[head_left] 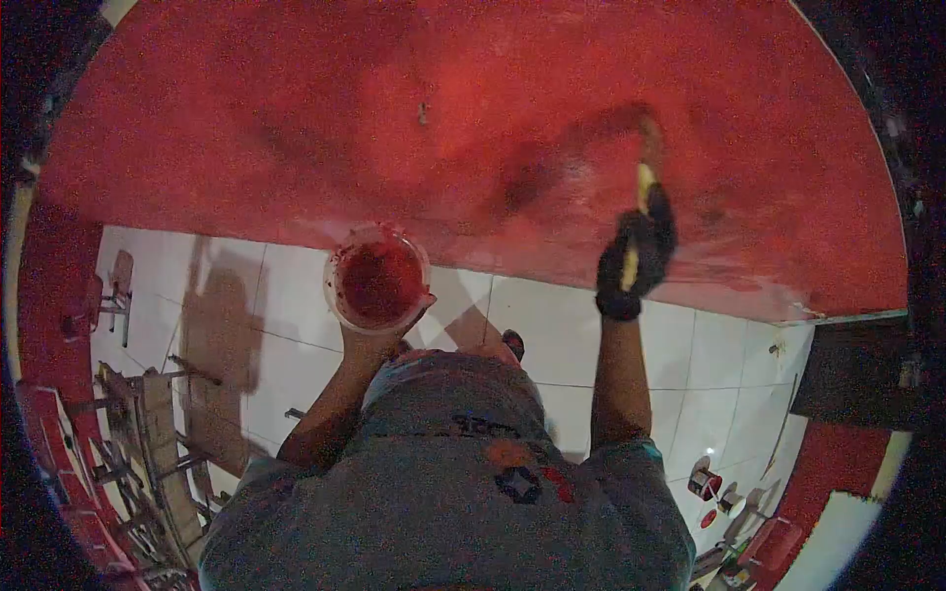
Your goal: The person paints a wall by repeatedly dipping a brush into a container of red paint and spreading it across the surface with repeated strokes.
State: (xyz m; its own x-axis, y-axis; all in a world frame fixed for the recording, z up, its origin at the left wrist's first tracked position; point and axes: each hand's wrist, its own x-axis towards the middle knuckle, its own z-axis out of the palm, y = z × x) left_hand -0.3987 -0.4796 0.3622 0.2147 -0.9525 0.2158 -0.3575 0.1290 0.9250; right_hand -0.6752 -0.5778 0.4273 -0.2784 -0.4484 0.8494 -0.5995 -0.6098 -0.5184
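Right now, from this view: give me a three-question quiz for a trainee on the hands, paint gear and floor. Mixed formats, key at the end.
1. Multiple choice: what does the right hand hold?
a) a paint roller
b) a paintbrush
c) a putty knife

2. True or false: the paint container stands on the tiled floor, with neither hand on it.

3. Fill in the blank: the paint inside the container is ____ in color.

Key: 1. b; 2. false, the left hand holds it; 3. red
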